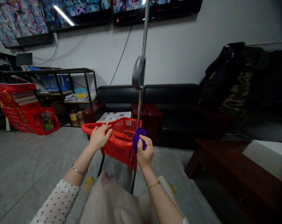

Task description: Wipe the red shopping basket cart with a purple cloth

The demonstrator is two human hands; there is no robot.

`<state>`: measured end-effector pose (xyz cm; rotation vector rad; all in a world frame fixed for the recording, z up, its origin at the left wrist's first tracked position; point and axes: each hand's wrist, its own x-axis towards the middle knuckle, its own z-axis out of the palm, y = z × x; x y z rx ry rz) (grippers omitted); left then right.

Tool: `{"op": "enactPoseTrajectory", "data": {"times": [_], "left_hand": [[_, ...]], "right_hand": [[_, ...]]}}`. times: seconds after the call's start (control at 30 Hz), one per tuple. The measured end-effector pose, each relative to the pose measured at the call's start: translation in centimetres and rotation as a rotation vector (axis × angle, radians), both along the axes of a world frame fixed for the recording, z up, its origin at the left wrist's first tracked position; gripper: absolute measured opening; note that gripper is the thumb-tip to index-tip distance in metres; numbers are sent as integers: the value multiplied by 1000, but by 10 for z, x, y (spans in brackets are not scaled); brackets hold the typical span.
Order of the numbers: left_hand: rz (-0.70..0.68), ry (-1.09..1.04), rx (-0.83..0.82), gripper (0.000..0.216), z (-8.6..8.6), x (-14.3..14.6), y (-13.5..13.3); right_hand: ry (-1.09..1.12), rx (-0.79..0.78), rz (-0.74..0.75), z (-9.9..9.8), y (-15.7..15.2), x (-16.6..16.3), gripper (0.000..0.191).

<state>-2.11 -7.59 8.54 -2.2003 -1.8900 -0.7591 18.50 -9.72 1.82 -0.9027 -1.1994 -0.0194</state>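
In front of my knees stands a red plastic shopping basket [122,151] on dark metal legs. My left hand [100,136] lies on its near left rim, fingers stretched out. At the right corner my right hand [145,151] grips a bunched purple cloth [139,139], which presses against the basket's rim. Rising from this corner is a metal pole [145,28] with a grey plastic piece [139,73] partway up. The cloth and my fingers hide part of the corner. Through the lattice walls, no goods show in the visible part of the basket.
Behind the basket is a black sofa [171,96] with newspapers [114,116] on it. A dark red wooden table [215,165] stands at the right. Red boxes [21,109] are stacked by a shelf [72,72] at the left. Screens [80,14] hang on the wall.
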Motion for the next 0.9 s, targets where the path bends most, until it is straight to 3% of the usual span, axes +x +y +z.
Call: {"op": "enactPoseTrajectory", "data": {"times": [0.1, 0.23, 0.33, 0.47, 0.6, 0.73, 0.9], "left_hand": [[142, 37, -10, 42, 6, -21, 2], [159, 80, -3, 40, 5, -23, 2], [164, 93, 5, 40, 4, -22, 2], [164, 91, 6, 40, 3, -13, 2], [226, 70, 39, 40, 2, 11, 0], [279, 71, 68, 39, 2, 22, 0], [270, 86, 57, 40, 3, 17, 1]], "right_hand": [[-46, 30, -46, 9, -2, -8, 23], [-368, 106, -115, 22, -12, -33, 15], [-533, 118, -77, 22, -9, -31, 16], [-402, 62, -38, 11, 13, -6, 21], [-153, -50, -145, 10, 27, -3, 22], [-341, -38, -239, 15, 21, -23, 15], [-577, 45, -189, 14, 23, -20, 18]]}}
